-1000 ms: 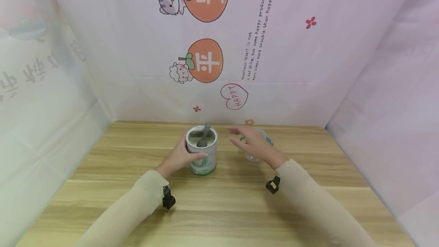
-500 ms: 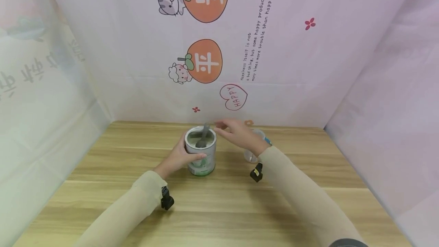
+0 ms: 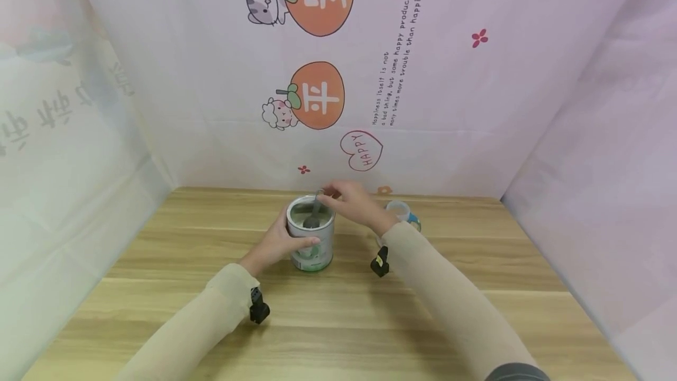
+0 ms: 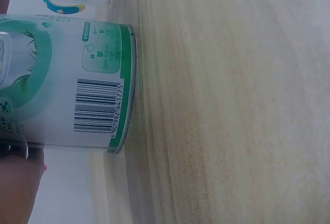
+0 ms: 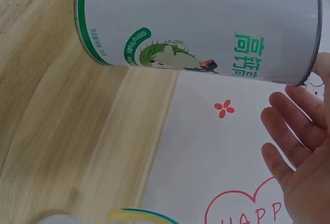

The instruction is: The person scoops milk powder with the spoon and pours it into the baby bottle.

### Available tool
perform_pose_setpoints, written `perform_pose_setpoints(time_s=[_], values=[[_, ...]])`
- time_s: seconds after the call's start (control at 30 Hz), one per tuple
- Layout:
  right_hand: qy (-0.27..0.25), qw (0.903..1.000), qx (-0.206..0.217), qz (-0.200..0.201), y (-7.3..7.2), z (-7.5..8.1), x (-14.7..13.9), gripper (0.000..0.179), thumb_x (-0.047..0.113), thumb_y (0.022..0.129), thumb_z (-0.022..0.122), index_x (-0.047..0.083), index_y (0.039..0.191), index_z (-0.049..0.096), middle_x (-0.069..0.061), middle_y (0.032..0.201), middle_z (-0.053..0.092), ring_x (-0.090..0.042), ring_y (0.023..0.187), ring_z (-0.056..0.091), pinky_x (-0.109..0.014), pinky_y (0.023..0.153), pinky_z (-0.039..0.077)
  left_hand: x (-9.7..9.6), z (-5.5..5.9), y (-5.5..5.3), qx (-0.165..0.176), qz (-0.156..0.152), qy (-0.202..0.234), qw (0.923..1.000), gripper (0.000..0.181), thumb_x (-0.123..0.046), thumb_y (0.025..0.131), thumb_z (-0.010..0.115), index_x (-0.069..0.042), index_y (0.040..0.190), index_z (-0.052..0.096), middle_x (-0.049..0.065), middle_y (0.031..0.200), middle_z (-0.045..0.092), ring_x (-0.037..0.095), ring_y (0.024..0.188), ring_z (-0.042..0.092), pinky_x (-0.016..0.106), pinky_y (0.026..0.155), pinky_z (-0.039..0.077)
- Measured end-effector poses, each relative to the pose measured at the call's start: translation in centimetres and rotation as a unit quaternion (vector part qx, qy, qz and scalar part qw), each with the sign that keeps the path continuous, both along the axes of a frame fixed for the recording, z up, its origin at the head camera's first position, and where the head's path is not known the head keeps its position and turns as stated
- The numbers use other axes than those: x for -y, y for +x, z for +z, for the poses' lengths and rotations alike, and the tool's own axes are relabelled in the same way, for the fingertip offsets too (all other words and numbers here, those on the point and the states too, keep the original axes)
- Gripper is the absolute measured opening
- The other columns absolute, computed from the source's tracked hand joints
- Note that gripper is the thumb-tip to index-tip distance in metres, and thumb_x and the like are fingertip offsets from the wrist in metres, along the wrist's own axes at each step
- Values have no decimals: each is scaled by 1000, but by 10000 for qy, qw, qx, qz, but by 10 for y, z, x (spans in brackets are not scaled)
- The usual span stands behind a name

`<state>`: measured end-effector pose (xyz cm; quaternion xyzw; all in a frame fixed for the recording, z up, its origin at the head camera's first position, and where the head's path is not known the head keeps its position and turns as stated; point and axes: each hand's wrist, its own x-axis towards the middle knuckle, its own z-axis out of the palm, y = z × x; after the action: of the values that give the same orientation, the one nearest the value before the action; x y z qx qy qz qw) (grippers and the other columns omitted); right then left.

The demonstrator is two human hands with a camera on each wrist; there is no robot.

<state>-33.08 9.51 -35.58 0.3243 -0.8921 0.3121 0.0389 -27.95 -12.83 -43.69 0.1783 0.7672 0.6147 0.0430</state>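
Observation:
An open milk powder can (image 3: 315, 254), white with a green base, stands upright on the table. My left hand (image 3: 277, 241) grips its left side, thumb across the front. Inside leans a grey spoon (image 3: 312, 221), its bowl down in the can and its handle up past the rim. With thumb and fingertips at the handle's top, my right hand (image 3: 353, 201) pinches the spoon. The left wrist view shows the can's barcode side (image 4: 98, 105). In the right wrist view, the right hand's other fingers (image 5: 281, 126) spread loosely beside the can's rim.
Just behind the right wrist is a clear plastic cup (image 3: 398, 209) with a blue and yellow handle, partly hidden by the sleeve. The wooden table (image 3: 328, 334) meets a printed cloth wall (image 3: 439, 157) close behind the can. Cloth also hangs at both sides.
My right hand has moved left from in front of the cup to the spoon's handle and now pinches it. The left hand and the can have stayed in place.

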Motion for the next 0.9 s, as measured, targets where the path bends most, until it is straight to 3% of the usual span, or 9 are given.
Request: perform_pose_setpoints(time_s=[0.13,0.27,0.43,0.67,0.77,0.9], values=[[-22,10000,-17,-70,0,2,2,29,35,100,63,11,115,71,1,106,69,-14,101,62,-32,87,53,0,4,2,102,-11,-52,9999,102,-25,82,86,-27,158,18,13,154,35,32,137,39,61,109,32],[30,9997,-235,-33,0,4,3,23,33,99,66,12,107,73,3,101,68,-12,97,61,-29,86,53,-2,18,12,238,-35,-82,9997,100,-23,83,85,-23,157,19,15,153,36,33,137,40,60,109,33],[66,9986,-524,95,3,7,3,16,28,96,71,14,89,69,5,86,65,-12,82,58,-26,72,52,-4,33,22,178,-69,-85,9998,96,-22,84,85,-17,156,21,15,150,40,33,135,42,60,108,34],[437,9945,-841,452,9,11,3,20,27,96,70,15,81,66,6,75,60,-10,65,52,-24,58,47,-2,9,5,105,-75,-28,9999,98,-21,83,85,-22,157,21,12,149,41,32,134,43,60,108,34],[750,9888,-1106,671,10,14,3,22,26,98,68,14,80,65,5,73,58,-10,64,50,-23,57,45,-2,5,2,55,-58,-31,10000,97,-25,82,86,-26,156,23,8,148,43,30,134,44,60,109,33],[1095,9831,-1143,919,13,19,4,21,23,100,64,13,82,65,5,74,56,-10,65,49,-23,58,45,0,2,1,5,-25,-53,10000,94,-31,80,87,-32,153,26,3,145,45,27,133,45,59,109,33]])
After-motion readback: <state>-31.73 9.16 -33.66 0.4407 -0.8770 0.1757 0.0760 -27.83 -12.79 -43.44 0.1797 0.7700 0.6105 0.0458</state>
